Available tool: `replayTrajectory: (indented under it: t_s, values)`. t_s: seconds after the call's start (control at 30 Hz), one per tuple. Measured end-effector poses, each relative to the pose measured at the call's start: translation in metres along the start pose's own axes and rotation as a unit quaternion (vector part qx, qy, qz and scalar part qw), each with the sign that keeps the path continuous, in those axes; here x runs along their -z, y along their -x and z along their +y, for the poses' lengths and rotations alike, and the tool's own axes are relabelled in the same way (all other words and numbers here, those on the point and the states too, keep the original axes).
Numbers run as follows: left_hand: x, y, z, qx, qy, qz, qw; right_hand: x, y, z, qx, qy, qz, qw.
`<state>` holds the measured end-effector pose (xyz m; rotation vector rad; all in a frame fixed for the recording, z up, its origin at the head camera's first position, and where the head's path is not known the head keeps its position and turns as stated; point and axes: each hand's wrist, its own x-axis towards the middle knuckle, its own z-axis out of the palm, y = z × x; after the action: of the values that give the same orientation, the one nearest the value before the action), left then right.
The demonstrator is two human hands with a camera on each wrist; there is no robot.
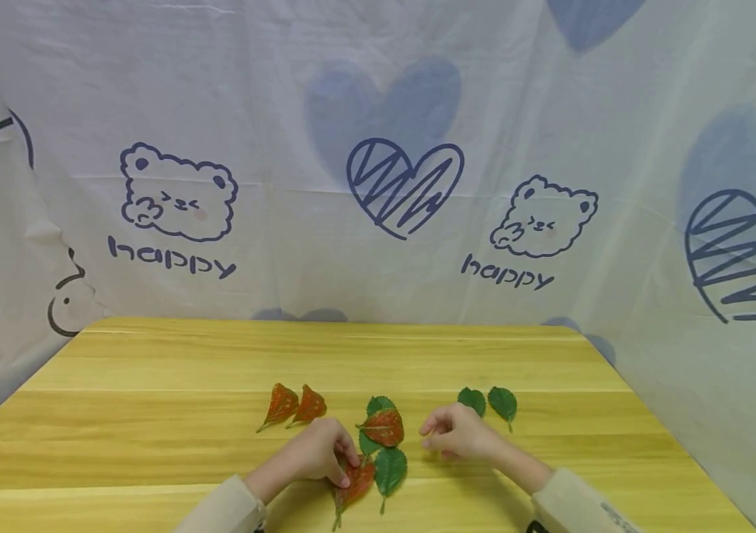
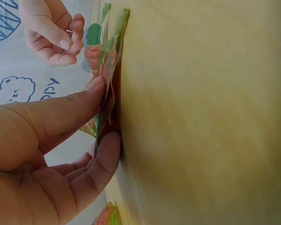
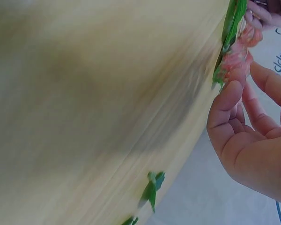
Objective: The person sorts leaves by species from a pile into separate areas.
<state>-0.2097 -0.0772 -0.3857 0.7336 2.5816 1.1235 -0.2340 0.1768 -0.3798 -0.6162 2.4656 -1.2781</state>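
Yellow wood-grain tabletop (image 1: 151, 429), pale cloth backdrop (image 1: 271, 96); blue hearts (image 1: 384, 118), cartoon bears (image 1: 179, 194)

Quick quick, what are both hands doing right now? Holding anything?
Left hand: closed, pinching a red leaf between thumb and fingers.
Right hand: open, fingers loosely bent, holding nothing.

"happy" 2 times on pale cloth (image 1: 284, 96).

Here's my counter (image 1: 151, 363), yellow wood with streaky grain, and left of centre two red leaves (image 1: 282, 404) lie side by side, stems angled my way! Middle now: green leaves (image 1: 380, 404) peek out beneath a single red leaf (image 1: 386, 428), one more green leaf (image 1: 391, 471) nearer me, and over right, two green leaves (image 1: 503, 404)!
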Motion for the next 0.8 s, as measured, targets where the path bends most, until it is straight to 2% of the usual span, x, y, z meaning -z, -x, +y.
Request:
replayTrajectory:
  t_s: [0.3, 0.8]
  values:
    - [-0.001, -0.001, -0.001, 0.002, -0.002, 0.000, 1.0000, -0.011, -0.002, -0.009, -0.002, -0.058, -0.043, 0.997]
    - [-0.001, -0.001, 0.000, 0.004, -0.010, 0.000, 0.9999, -0.023, -0.005, -0.009, -0.028, -0.074, -0.105, 0.991]
